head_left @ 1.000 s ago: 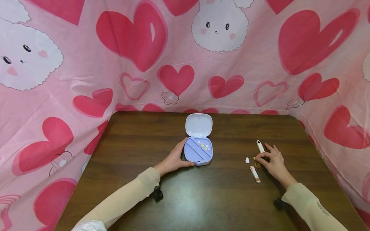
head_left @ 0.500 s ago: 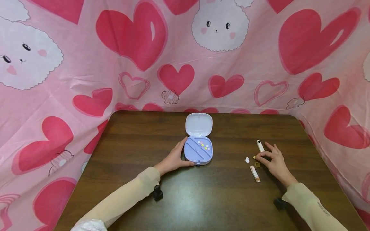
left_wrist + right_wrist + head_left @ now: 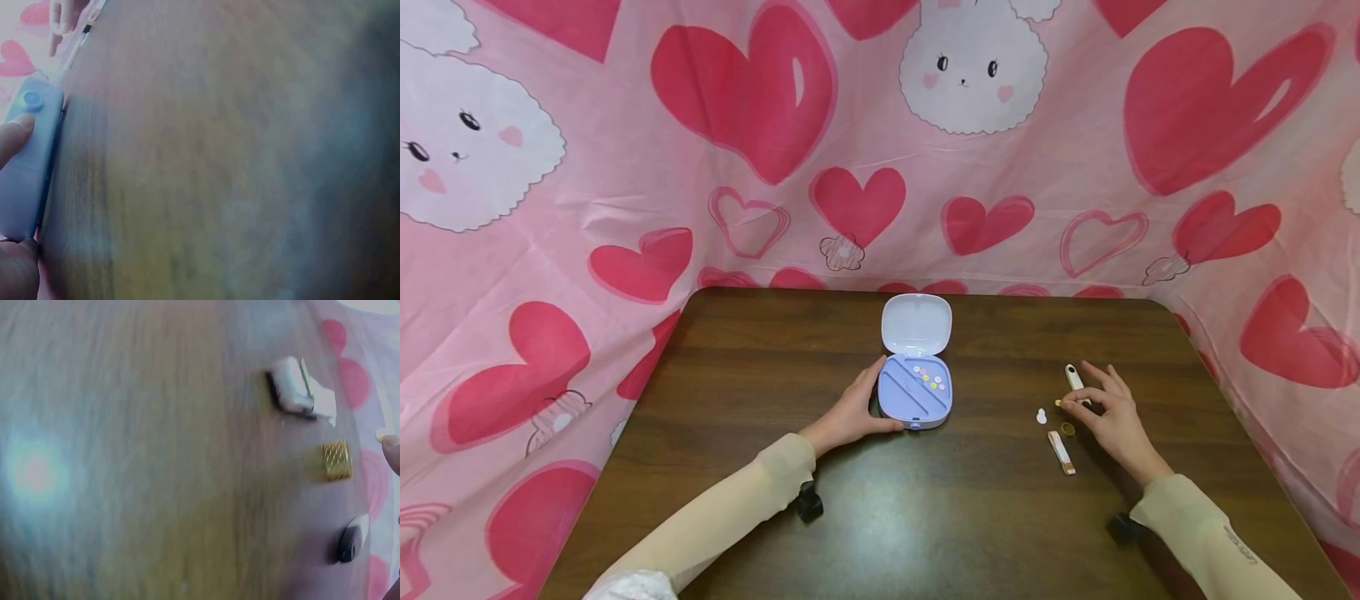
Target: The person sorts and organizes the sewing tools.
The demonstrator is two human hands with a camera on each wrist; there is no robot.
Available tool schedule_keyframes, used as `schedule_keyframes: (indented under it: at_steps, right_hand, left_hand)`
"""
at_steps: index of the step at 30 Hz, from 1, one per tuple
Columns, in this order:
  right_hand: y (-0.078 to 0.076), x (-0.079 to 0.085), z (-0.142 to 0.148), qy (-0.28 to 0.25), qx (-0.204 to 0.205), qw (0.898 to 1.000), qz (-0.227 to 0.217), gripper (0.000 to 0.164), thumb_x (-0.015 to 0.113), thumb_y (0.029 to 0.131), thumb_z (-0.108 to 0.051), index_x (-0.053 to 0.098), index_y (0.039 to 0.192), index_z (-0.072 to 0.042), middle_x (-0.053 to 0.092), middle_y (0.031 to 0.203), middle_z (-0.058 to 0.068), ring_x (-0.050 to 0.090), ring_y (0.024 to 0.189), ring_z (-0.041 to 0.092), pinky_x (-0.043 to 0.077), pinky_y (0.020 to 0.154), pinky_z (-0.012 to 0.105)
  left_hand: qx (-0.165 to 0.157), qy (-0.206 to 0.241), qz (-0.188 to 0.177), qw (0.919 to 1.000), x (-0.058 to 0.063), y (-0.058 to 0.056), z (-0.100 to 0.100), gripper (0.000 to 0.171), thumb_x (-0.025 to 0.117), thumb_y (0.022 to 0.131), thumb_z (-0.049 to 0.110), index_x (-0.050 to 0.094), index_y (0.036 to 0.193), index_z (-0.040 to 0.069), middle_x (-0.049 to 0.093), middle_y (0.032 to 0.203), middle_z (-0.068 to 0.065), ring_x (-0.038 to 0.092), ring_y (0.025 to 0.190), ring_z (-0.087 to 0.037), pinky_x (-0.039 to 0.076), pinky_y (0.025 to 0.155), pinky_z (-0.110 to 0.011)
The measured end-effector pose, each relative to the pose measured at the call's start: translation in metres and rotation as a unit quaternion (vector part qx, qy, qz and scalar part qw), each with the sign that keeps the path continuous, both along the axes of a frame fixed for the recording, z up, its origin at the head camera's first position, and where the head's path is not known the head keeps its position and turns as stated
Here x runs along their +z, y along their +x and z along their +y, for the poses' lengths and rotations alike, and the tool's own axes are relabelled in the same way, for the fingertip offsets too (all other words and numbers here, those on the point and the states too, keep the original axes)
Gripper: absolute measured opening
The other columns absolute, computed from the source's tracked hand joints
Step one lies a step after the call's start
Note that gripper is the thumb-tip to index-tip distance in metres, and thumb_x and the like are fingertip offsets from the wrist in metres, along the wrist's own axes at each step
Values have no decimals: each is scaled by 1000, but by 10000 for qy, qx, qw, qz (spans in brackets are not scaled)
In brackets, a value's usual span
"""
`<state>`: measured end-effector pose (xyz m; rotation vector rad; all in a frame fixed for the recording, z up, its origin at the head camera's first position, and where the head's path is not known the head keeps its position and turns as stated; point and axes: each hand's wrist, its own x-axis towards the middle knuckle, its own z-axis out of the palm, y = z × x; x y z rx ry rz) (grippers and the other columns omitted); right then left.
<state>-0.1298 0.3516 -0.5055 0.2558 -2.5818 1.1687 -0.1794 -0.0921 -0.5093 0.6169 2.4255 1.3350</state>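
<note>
Resting lid-up on the table (image 3: 880,533), the box (image 3: 895,408) is sitting in the grip of the left hand (image 3: 852,414); well to its right, the right hand (image 3: 1111,418) is pinching a small yellow disc (image 3: 380,435).

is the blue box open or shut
Open: the blue box has its lid tipped back behind it, and small round pieces show inside.

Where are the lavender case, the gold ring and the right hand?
Lavender case (image 3: 917,390): head view, middle compartment's floor.
Gold ring (image 3: 337,460): right wrist view, patterned side.
Right hand (image 3: 1115,421): head view, back of hand.
</note>
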Motion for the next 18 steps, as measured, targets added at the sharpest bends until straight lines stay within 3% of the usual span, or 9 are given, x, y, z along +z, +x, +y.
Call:
schedule_keyframes:
  at_steps: [9,18]
  right_hand:
    - [2,13,-17,-118,36,9997,215,7,81,87,2,76,88,-3,62,134,34,23,146,64,-1,115,79]
    - [-1,22,-32,-135,197,9994,248,10,80,87,2,76,87,-7,65,131,32,26,146,62,0,116,79]
  left_hand:
    - [-23,19,17,10000,0,-2,0,119,91,83,32,11,168,11,23,170,-14,27,155,-29,27,124,-50]
    - [-14,27,4,10000,1,1,0,119,91,83,32,10,168,11,23,170,-13,27,155,-29,27,124,-50]
